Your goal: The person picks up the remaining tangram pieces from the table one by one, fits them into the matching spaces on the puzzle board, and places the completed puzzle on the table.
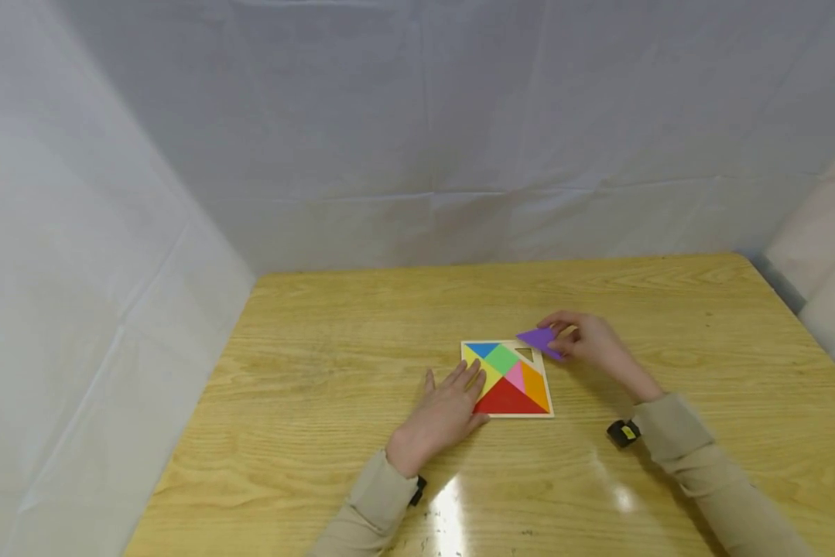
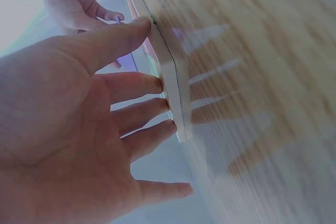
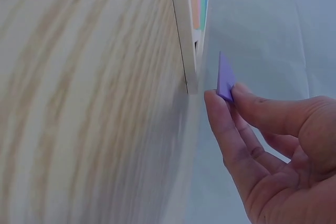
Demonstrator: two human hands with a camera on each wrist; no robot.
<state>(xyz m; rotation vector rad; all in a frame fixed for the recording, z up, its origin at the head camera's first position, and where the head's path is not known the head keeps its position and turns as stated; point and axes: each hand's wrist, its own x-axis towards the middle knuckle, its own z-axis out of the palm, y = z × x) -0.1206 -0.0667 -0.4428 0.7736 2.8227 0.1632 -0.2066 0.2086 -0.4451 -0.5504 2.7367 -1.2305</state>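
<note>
A pale tangram board (image 1: 528, 415) lies flat on the table, its corner cut-out (image 1: 525, 353) uncovered at the upper right. In it sit a blue triangle (image 1: 483, 349), a green square (image 1: 502, 359), a pink triangle (image 1: 515, 377), an orange piece (image 1: 534, 385) and a red triangle (image 1: 509, 398). My left hand (image 1: 441, 414) rests on the board's left side with fingers spread, partly hiding a yellow triangle (image 1: 490, 377). Between thumb and fingers, my right hand (image 1: 591, 340) pinches a purple tangram triangle (image 3: 226, 77), raised by the board's upper right corner.
The wooden table (image 1: 306, 402) reaches out around the board on all sides. White cloth (image 1: 389, 155) hangs behind it and at both sides. A black wrist device (image 1: 623, 433) shows at the right cuff.
</note>
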